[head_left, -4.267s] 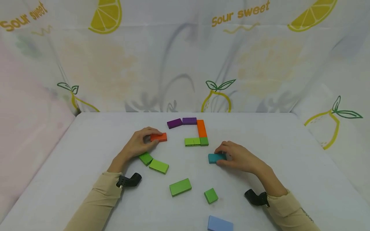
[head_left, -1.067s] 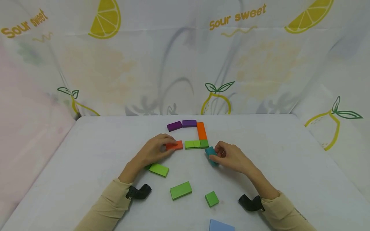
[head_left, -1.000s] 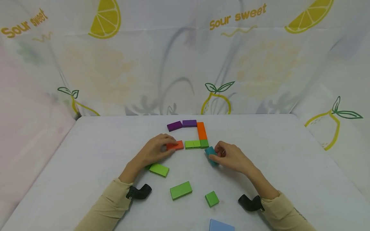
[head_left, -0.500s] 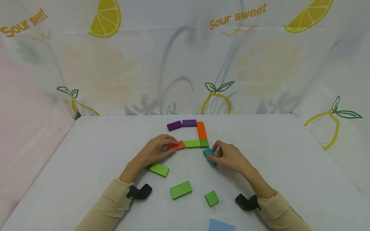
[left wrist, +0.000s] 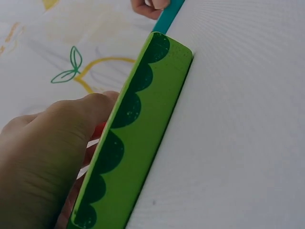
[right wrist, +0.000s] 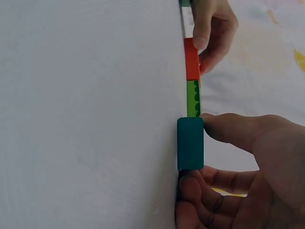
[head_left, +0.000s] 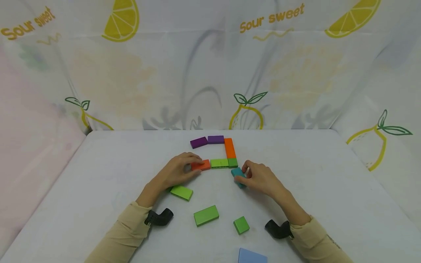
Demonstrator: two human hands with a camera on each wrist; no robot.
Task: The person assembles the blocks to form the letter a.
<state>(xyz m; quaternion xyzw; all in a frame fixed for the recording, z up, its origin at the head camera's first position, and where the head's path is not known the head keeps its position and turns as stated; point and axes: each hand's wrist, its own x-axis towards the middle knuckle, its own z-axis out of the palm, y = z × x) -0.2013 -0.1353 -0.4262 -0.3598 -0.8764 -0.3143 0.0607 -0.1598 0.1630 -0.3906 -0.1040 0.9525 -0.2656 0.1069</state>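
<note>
My left hand (head_left: 179, 170) grips a red-orange block (head_left: 204, 165) flat on the table, its right end against or almost against a light green block (head_left: 219, 163). In the left wrist view, a green block with dark scallops (left wrist: 128, 129) hides most of the red one. My right hand (head_left: 262, 178) pinches a teal block (head_left: 237, 172) between thumb and fingers. That block lies slanted, its far end just below a small green block (head_left: 232, 162). The right wrist view shows the teal block's end face (right wrist: 190, 143) between thumb and fingers.
An orange block (head_left: 230, 148) runs back from the small green block to two purple blocks (head_left: 215, 139). Nearer me lie a lime block (head_left: 181, 192), a green block (head_left: 206, 215), a green cube (head_left: 241, 225) and a light blue block (head_left: 252, 255). A printed cloth hangs behind the table.
My left hand has slid the red-orange block right and nearer, up to the light green one. My right hand has turned the teal block and moved it left, towards the small green block.
</note>
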